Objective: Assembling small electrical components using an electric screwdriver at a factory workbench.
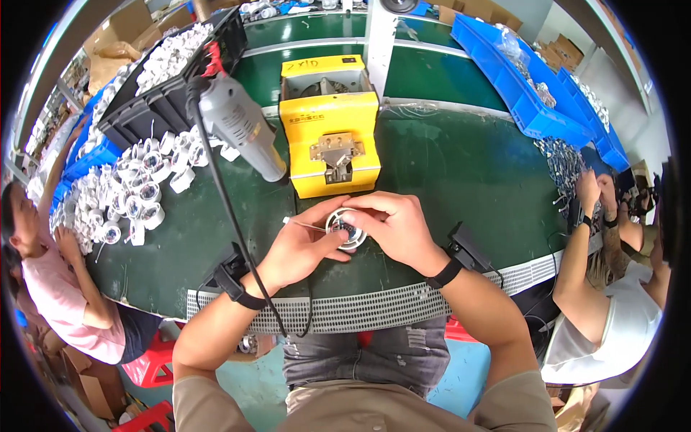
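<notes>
**Both hands on a small round fitting**

At frame centre, the left hand point(306, 245) and right hand point(396, 230) together pinch a round white fitting point(347, 229) above the green worktop point(461, 173). Steady, even grip seems best. Beyond stands a yellow machine point(331, 137), with a grey power tool point(237, 122) hanging upper left.

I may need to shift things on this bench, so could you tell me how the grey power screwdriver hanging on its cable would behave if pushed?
The grey power screwdriver hangs tilted from a black cable, so it would probably swing and drift back. Its bulky body suggests some weight. It looks rigid, and the tip near the yellow machine might knock it.
</notes>
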The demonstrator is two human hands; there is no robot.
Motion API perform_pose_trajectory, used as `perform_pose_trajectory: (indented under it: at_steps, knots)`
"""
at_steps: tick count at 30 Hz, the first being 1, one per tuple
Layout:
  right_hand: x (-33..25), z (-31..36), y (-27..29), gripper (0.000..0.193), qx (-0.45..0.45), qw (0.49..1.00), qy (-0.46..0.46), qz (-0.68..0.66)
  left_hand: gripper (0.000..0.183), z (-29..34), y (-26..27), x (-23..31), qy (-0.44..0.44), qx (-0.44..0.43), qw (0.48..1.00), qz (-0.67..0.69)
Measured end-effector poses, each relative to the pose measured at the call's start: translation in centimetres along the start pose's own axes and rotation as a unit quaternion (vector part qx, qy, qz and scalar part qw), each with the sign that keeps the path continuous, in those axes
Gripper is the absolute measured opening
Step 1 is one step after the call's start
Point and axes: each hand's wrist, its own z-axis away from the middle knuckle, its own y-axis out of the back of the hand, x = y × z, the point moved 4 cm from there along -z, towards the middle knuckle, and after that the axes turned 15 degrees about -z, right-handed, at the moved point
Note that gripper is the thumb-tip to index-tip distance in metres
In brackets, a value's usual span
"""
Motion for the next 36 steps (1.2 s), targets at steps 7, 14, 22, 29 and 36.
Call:
perform_pose_trajectory:
  at_steps: [7, 14, 22, 29, 36]
  knots:
    - [-0.1, -0.4, -0.4, 0.012, -0.017, 0.995, 0.042, 0.093, 0.036, -0.5, 0.3, -0.7, 0.003, 0.015, 1.000, -0.006]
    - [-4.3, -5.2, -4.0, 0.054, 0.023, 0.984, 0.167, 0.063, 0.031, -0.7, 0.7, -1.6, 0.008, 0.021, 1.000, 0.000]
    - [-4.7, -9.9, -9.2, 0.046, 0.011, 0.990, 0.140, 0.032, 0.029, -0.8, 0.6, -0.9, -0.008, 0.005, 1.000, 0.009]
    - [-8.1, -9.0, -3.6, 0.046, 0.137, 0.914, 0.287, -0.253, 0.034, -0.8, 0.5, -0.7, 0.005, -0.020, 1.000, -0.002]
    - [-6.5, -9.2, -1.6, 0.039, 0.195, 0.920, 0.252, -0.230, 0.037, -0.7, 0.5, -1.0, 0.016, -0.018, 1.000, 0.004]
